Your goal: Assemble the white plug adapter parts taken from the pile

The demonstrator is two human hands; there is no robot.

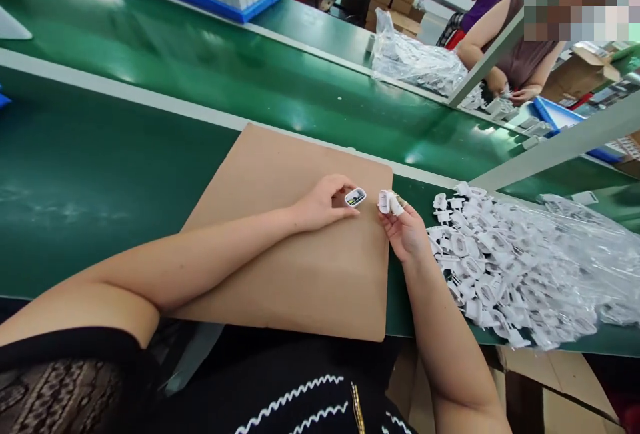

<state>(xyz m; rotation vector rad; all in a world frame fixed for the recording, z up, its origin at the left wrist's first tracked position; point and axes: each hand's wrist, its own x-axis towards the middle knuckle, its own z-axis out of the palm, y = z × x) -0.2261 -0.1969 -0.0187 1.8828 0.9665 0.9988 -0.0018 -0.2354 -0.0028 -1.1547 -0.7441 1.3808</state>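
Observation:
My left hand is closed on a small white oval plastic housing. Its open end faces right and shows dark and yellowish parts inside. Just to the right, my right hand grips a white plastic plug piece with its hollow end turned left. The two pieces are a short gap apart, above the right side of a brown cardboard sheet. Right of my right hand lies a large heap of similar white plastic pieces.
A clear plastic bag lies over the heap's right side. Behind runs a green conveyor belt with pale rails. Across it stands a blue tray of white parts. A slanted metal post rises at right; a co-worker's hands handle white pieces beyond.

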